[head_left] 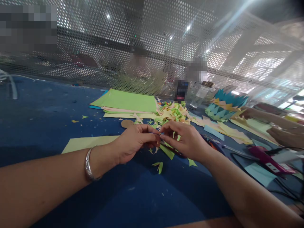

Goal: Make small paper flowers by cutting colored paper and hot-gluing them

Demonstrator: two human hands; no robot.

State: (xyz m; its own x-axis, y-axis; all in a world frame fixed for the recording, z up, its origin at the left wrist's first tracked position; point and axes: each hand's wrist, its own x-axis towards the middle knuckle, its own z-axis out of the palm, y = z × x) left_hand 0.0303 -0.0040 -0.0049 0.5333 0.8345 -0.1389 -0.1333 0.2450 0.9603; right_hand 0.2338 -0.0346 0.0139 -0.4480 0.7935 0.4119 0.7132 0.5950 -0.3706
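My left hand (140, 137), with a silver bangle on the wrist, and my right hand (184, 137) meet over the blue table. Thumb and fingers of each are pinched together at the same spot, on something too small to make out. Just beyond them lies a heap of cut paper scraps (174, 113) in green, yellow and pink. Nearer to me rests a small folded green paper piece (160, 167). A pale green sheet (80, 145) is partly covered by my left forearm. Beside my left hand is a round brown disc (126, 123).
Stacked green sheets (130, 102) lie at the back. A clear bottle (200, 95) stands near a spiky paper ring (225, 106). At right are another person's hands (286, 134), a purple power strip (272, 161) and black cables. A perforated screen (95, 41) borders the table.
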